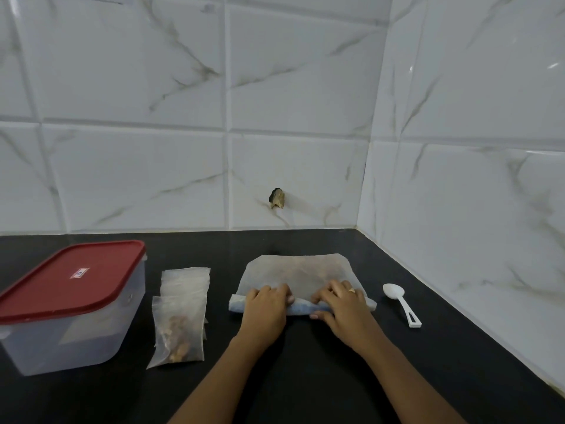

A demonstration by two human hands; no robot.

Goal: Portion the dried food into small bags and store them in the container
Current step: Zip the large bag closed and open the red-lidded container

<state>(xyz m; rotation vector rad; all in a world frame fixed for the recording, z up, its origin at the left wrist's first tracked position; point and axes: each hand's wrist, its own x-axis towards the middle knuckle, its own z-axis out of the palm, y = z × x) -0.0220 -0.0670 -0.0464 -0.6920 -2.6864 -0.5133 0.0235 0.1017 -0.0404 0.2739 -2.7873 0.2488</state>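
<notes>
Fingers of the left hand (pixel 265 309) and right hand (pixel 343 308) are curling over and pinching the rolled near edge of the large food bag (pixel 295 272) at frame centre. Small bags (pixel 181 319) are lying left of it, the red-lidded container (pixel 72 310) sitting far left, the spoon (pixel 401 302) lying right.

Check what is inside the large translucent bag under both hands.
Only dimly, brownish dried food shows through the large translucent bag. The left hand and right hand grip its folded near edge, covering whatever lies there.
</notes>
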